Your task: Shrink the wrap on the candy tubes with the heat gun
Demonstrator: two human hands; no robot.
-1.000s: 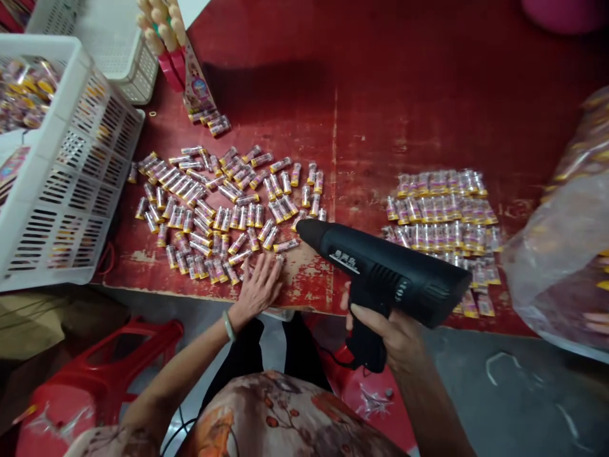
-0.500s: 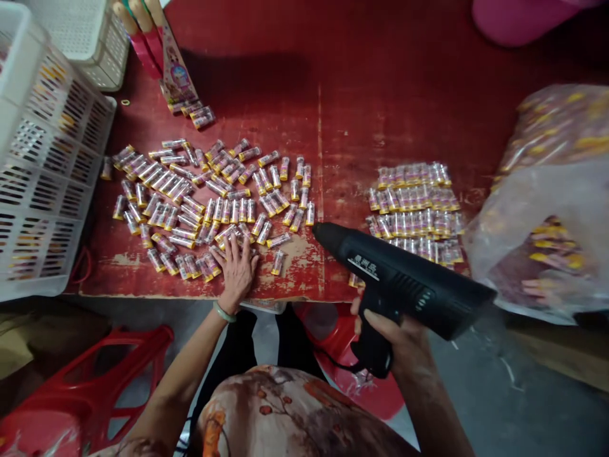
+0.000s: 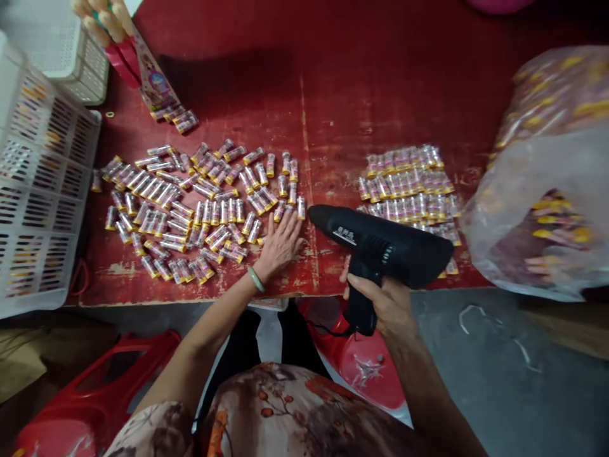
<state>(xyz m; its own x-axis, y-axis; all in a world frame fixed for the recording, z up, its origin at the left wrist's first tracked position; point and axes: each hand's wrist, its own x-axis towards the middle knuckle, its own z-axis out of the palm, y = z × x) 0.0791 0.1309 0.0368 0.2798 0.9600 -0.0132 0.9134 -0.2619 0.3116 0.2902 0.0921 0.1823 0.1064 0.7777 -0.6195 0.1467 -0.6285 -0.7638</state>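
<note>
My right hand grips a black heat gun by its handle, and the nozzle points left across the table. My left hand lies with fingers spread at the right end of a loose spread of small clear-wrapped cylinders with yellow ends. Its fingertips touch or nearly touch a few of them, and some under the hand are hidden. To the right, more of these cylinders lie in neat rows, the nearer ones partly hidden behind the heat gun.
White plastic baskets stand at the left. Behind the spread are wooden-ended sticks beside a printed triangular piece. A clear bag of yellow-and-pink pieces sits at the right on the red table. Red stools stand below.
My left hand has slid right and slightly away from me, from the spread's near middle to its right end. The heat gun has shifted slightly and turned more level. The view has shifted.
</note>
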